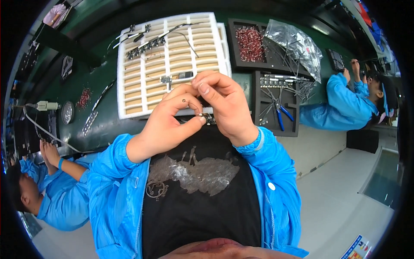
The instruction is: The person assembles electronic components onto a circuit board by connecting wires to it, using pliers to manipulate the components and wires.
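Note:
Both my hands are raised close together in front of my chest, at the near edge of a white slotted tray (174, 19). Between thumb and fingers, my left hand (166, 123) pinches a small circuit board (208, 118), mostly covered by the fingertips. A thin dark wire (195, 105) with a small round end curves up from beside it. Above that, my right hand (228, 105) has its thumb and fingertips pressed together; what they hold, if anything, is too small to name. Another small board (165, 80) lies on the tray beyond my fingers.
Strips of small boards (146, 48) with cables lie across the tray. At right, a dark tray (233, 47) holds red bits and a clear plastic bag (297, 43); a nearer one (258, 125) has wires and blue-handled pliers (284, 116). Co-workers in blue (64, 194) (345, 103) sit either side.

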The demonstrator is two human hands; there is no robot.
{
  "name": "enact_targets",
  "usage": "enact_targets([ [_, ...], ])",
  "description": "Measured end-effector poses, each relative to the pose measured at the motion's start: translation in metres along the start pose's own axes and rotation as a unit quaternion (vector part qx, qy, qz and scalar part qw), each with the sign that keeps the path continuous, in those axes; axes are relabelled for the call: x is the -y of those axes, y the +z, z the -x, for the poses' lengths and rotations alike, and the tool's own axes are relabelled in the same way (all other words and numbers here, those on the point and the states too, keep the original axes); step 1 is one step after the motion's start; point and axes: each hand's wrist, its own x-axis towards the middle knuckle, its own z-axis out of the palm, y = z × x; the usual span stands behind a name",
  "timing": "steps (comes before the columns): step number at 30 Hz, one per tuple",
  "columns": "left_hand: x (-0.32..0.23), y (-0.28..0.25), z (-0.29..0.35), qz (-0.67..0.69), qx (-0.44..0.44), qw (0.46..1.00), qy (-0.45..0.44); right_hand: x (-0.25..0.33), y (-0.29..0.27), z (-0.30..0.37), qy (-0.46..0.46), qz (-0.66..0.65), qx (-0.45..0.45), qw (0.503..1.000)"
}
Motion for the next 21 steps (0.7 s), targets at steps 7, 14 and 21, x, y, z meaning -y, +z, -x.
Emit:
enact_targets([
  [7,0.005,0.01,0.007,0.003,-0.024,0.999,-0.022,0.0,0.004,0.008,0.035,-0.011,-0.04,0.999],
  [14,0.019,0.01,0.011,0.183,-0.05,0.979,-0.072,-0.002,-0.002,0.004,0.052,0.009,-0.024,0.998],
  [21,0.018,0.011,0.012,0.268,-0.051,0.958,-0.083,-0.006,-0.003,0.009,0.046,0.025,-0.001,0.999],
])
